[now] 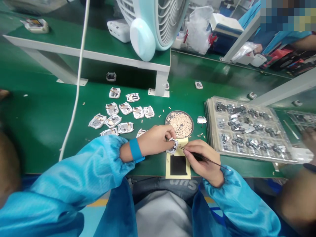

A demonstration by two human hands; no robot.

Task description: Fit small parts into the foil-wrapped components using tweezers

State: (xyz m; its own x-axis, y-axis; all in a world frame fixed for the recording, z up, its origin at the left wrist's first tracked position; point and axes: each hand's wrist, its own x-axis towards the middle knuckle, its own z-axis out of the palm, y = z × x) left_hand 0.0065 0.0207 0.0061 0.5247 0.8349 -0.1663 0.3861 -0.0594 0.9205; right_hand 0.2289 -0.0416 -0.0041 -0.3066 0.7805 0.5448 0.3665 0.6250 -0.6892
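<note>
My left hand (158,140), with a blue band at the wrist, grips a small white watch-like case (172,146) between thumb and fingers. Dark tweezers (201,157) are held in my right hand (203,161), their tips at the right side of that case. Under both hands lies a yellow sheet (168,166) bearing a black square (178,165). Just behind them sits a round dish (179,123) of tiny beige pieces. Several similar open cases (125,127) are spread on the green table (81,138) to the left.
A tray of metal parts (247,126) stands at the right. Behind, a raised shelf (98,56) carries a light-blue fan (143,36); a white cable (78,79) hangs at the left. Another person's hand (309,140) shows at the right edge, and blurred arms at both sides.
</note>
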